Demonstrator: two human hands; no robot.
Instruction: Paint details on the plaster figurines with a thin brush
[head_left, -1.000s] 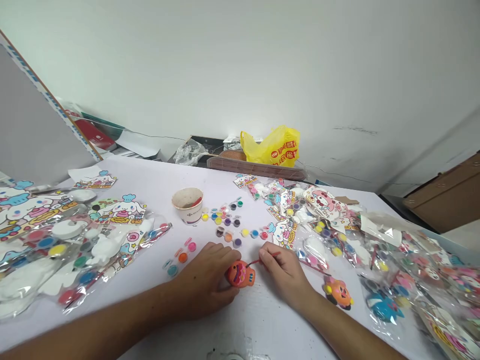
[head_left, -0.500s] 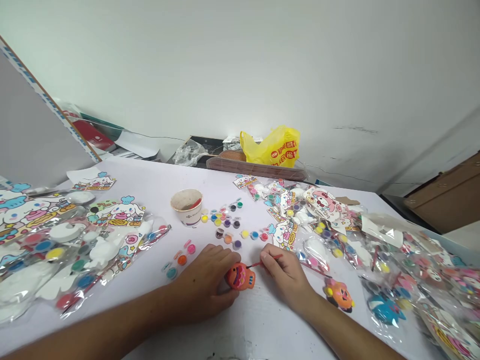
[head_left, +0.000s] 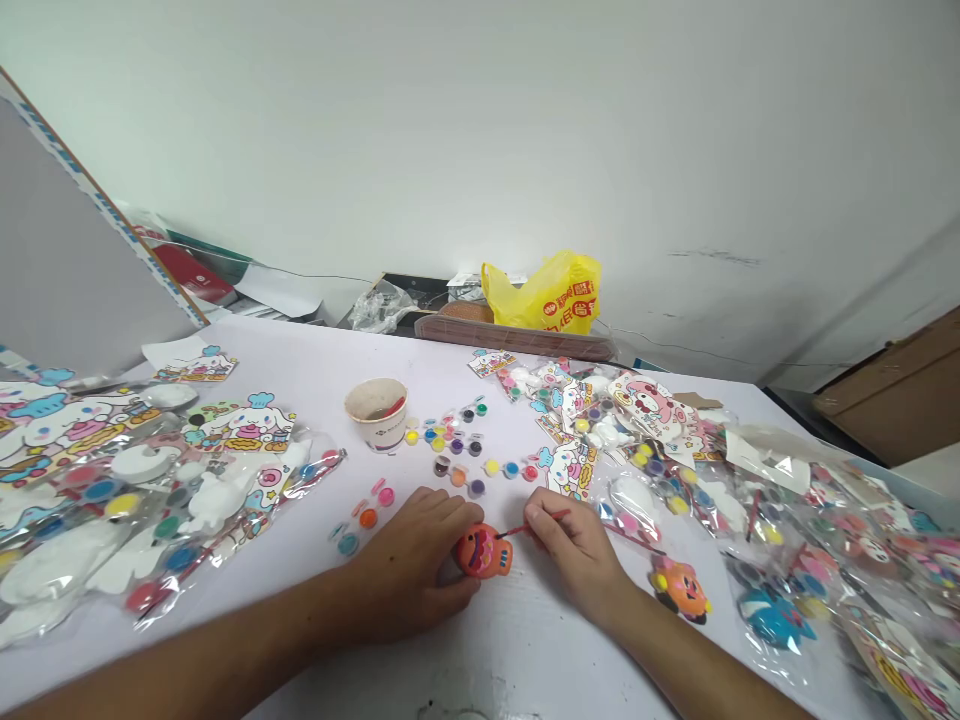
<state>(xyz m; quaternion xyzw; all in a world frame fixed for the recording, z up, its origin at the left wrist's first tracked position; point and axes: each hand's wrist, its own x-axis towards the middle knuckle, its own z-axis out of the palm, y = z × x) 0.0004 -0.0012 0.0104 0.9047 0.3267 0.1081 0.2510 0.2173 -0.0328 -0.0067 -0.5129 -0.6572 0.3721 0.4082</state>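
My left hand [head_left: 420, 555] is closed around the left side of a small orange fish figurine [head_left: 486, 552], painted with pink, purple and blue patches. Part of the figurine is hidden behind my fingers. In my right hand [head_left: 570, 540] a thin red paintbrush [head_left: 529, 524] is pinched, its dark tip at the upper right of the figurine. Whether the bristles touch the surface I cannot tell. Small open paint pots [head_left: 367, 518] stand just beyond my left hand, with several more paint pots [head_left: 457, 478] farther back.
A paper cup [head_left: 377, 414] with murky liquid and something red inside stands beyond the pots. Bagged craft kits [head_left: 217, 500] cover the left; more bagged kits [head_left: 637, 500] lie right. Near my right forearm are an orange figurine [head_left: 679, 587] and a blue figurine [head_left: 776, 618]. Behind sits a yellow bag [head_left: 544, 295].
The whole view has shifted slightly, so things appear a little farther right. Both hands keep their holds, and the brush tip stays at the figurine's upper right.
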